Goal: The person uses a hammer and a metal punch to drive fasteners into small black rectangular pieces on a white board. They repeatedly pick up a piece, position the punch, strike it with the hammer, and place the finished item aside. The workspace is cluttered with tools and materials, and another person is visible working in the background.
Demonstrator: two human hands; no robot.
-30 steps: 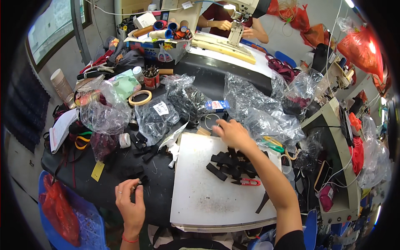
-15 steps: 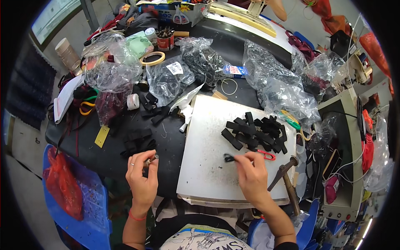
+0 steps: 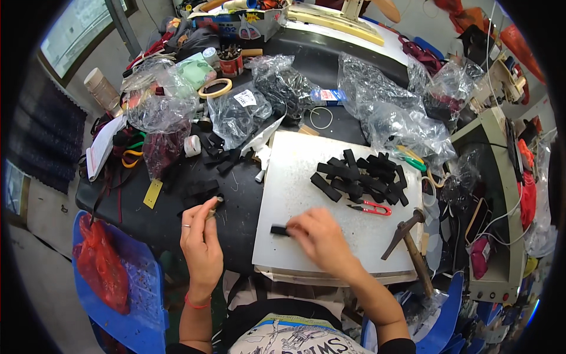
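Observation:
My left hand (image 3: 200, 245) is closed, thumb and fingers pinching a short, stubby rod with a dark round end (image 3: 219, 201); its exact kind is unclear. Beyond it on the dark tabletop lies a heap of black strap pieces (image 3: 197, 190). Over the white board (image 3: 283, 183), my right hand (image 3: 320, 236) grips a short black strap piece (image 3: 279, 229) between thumb and fingers, slightly blurred. A larger pile of black strap pieces (image 3: 359, 177) rests on the board's far right part. Red-handled thread snips (image 3: 372, 207) lie in front of that pile.
A hammer (image 3: 413, 245) with a wooden handle lies across the board's right edge. Clear plastic bags (image 3: 383, 118), a tape roll (image 3: 216, 88) and a red can of tools (image 3: 230, 61) crowd the far side. A blue chair (image 3: 138, 283) with a red bag stands at left.
My right hand has moved left across the board with the black strap piece, away from the pile. The left hand keeps its pinch on the rod. The view has shifted slightly.

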